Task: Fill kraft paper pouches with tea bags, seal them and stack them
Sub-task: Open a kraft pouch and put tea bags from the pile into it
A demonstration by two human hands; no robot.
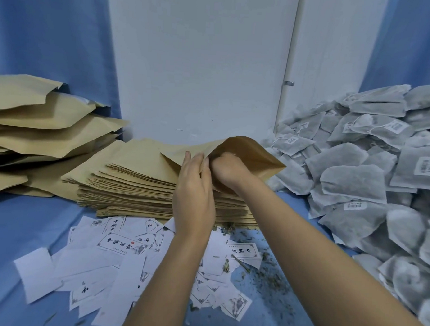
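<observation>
Over the middle of the desk [21, 228], two hands hold up one kraft pouch [249, 152].
The left hand [194, 186] grips the pouch's near lip; the right hand [229, 171] is pushed into its mouth, fingers hidden, so I cannot tell whether it grasps anything. Beneath sits a stack of flat pouches [139, 184], with puffed pouches [38, 120] heaped to the left and tea bags [356, 181] piled to the right. White labels [121, 245] and tea crumbs [265, 276] litter the blue cloth in front; behind stands a white wall [201, 63] between blue curtains [54, 32].

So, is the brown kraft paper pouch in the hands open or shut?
Open: the brown kraft paper pouch has its mouth spread, the right hand inside it, the left hand holding its rim.
</observation>
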